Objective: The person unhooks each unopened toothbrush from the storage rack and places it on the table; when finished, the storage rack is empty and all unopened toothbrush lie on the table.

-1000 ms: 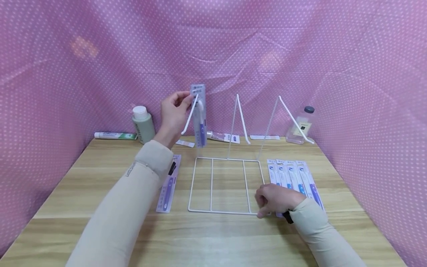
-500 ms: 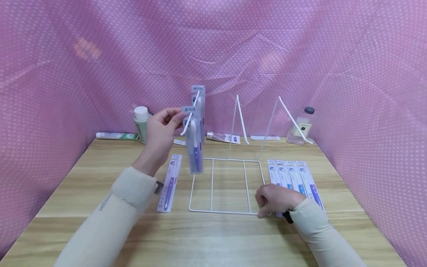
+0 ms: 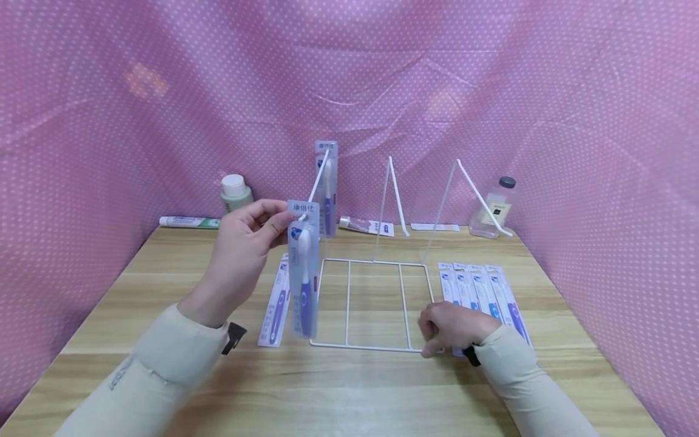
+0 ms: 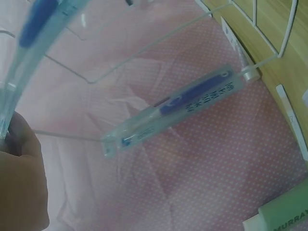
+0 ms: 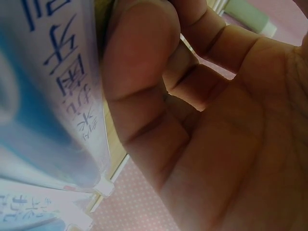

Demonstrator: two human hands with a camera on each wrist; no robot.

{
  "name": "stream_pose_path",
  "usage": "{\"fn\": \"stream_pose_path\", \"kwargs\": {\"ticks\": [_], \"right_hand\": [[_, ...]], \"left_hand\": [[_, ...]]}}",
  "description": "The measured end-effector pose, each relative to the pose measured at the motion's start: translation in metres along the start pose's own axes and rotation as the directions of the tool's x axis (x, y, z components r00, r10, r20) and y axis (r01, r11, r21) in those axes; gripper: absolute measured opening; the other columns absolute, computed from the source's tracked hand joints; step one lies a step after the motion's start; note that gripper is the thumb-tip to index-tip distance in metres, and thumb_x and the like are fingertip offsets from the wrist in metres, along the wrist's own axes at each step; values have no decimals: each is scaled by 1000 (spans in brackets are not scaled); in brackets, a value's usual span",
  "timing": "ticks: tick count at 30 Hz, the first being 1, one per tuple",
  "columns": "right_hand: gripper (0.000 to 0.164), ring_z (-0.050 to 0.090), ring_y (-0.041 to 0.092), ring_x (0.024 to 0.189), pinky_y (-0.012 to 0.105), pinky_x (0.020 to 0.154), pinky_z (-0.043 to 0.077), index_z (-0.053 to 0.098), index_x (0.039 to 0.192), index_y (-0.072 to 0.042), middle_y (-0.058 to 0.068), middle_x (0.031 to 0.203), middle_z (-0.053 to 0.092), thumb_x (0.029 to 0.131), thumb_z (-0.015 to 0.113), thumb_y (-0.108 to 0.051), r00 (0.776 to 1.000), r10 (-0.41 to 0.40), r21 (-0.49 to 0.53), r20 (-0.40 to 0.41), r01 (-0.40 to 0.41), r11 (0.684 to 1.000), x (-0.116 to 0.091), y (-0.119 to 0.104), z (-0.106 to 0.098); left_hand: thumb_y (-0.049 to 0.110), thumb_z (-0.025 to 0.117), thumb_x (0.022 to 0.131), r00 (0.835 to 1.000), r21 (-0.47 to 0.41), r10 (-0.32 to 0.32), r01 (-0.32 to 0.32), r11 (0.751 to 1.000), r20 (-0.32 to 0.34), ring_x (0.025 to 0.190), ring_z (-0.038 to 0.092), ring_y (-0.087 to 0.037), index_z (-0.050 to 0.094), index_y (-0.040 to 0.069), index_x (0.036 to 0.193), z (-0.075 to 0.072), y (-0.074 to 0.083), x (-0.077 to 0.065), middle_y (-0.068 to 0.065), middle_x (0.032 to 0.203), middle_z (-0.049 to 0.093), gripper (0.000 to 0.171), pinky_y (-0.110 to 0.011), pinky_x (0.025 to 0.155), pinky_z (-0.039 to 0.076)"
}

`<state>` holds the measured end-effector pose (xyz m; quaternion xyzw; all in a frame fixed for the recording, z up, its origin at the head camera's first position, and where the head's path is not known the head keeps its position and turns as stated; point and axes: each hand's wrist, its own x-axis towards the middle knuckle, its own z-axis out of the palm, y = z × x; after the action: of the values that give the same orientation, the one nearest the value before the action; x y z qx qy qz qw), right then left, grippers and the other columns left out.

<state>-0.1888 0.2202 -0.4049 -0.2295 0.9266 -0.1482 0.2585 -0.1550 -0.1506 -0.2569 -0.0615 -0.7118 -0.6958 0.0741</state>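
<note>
My left hand (image 3: 240,255) pinches the top of a packaged toothbrush (image 3: 303,279) with a purple handle, upright at the front end of the rack's left hook. Further back on that hook hangs another packaged toothbrush (image 3: 327,206), also seen in the left wrist view as a blister pack (image 4: 192,96). My right hand (image 3: 453,328), fingers curled, grips the front right corner of the white wire rack (image 3: 377,348); the wire under its fingers is hidden. Beside it several packaged toothbrushes (image 3: 494,285) lie in an overlapping row, partly covered by this hand.
One packaged toothbrush (image 3: 275,309) lies left of the rack. The middle hook (image 3: 398,197) and right hook (image 3: 480,197) jut forward. Along the back are a green bottle (image 3: 236,193), toothpaste tubes (image 3: 188,222) and a clear bottle (image 3: 491,209), before a pink curtain (image 3: 349,79).
My left hand has moved forward and down along the left hook with one packaged toothbrush, from the back to the hook's tip. Another hangs behind. My right hand has stayed put.
</note>
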Motion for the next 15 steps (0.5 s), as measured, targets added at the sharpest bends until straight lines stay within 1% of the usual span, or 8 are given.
{"fn": "stream_pose_path", "kwargs": {"ticks": [4, 7, 9, 11, 13, 15], "right_hand": [[32, 54, 17, 81, 33, 70, 43, 63, 79, -19, -2, 83, 60, 81, 92, -32, 1000, 23, 10, 7, -24, 1000, 0, -1, 0], [32, 54, 17, 80, 32, 70, 43, 63, 79, -19, -3, 83, 60, 81, 92, -32, 1000, 25, 5, 9, -25, 1000, 0, -1, 0], [32, 54, 16, 79, 31, 69, 43, 62, 78, -20, -3, 82, 60, 81, 92, -32, 1000, 13, -1, 3, -13, 1000, 0, -1, 0], [33, 54, 15, 79, 30, 69, 43, 62, 77, -20, -4, 81, 59, 81, 92, -32, 1000, -3, -4, -1, 3, 1000, -1, 0, 0], [33, 53, 14, 78, 29, 68, 43, 62, 76, -20, -5, 80, 59, 80, 92, -32, 1000, -19, -6, -6, 19, 1000, -1, 0, 0], [33, 53, 14, 78, 29, 68, 43, 61, 75, -20, -5, 80, 59, 80, 92, -32, 999, -31, -5, -9, 31, 1000, -1, 0, 0]], "left_hand": [[16, 67, 105, 999, 24, -21, 20, 1000, 28, 92, 70, -12, 68, 0, 120, -2, 10, -5, 0, 103, 73, 22, -25, 89, 63], [15, 68, 105, 998, -8, -20, 20, 1000, 56, 89, 70, -11, 70, 2, 117, -5, 17, -7, 1, 101, 74, 18, -24, 86, 63], [13, 68, 104, 997, -62, -13, 18, 998, 76, 88, 70, -10, 72, 5, 111, -8, 21, -7, 2, 99, 75, 12, -24, 84, 63], [11, 68, 103, 996, -137, 1, 11, 991, 89, 87, 70, -9, 75, 9, 105, -12, 25, -7, 2, 97, 76, 7, -23, 81, 63], [8, 68, 103, 996, -207, 20, -1, 978, 92, 86, 71, -9, 77, 12, 101, -18, 27, -7, 1, 97, 77, 10, -23, 79, 62], [5, 66, 103, 995, -260, 47, -24, 965, 82, 85, 72, -10, 78, 12, 100, -26, 28, -6, 0, 97, 78, 14, -23, 76, 62]]}}
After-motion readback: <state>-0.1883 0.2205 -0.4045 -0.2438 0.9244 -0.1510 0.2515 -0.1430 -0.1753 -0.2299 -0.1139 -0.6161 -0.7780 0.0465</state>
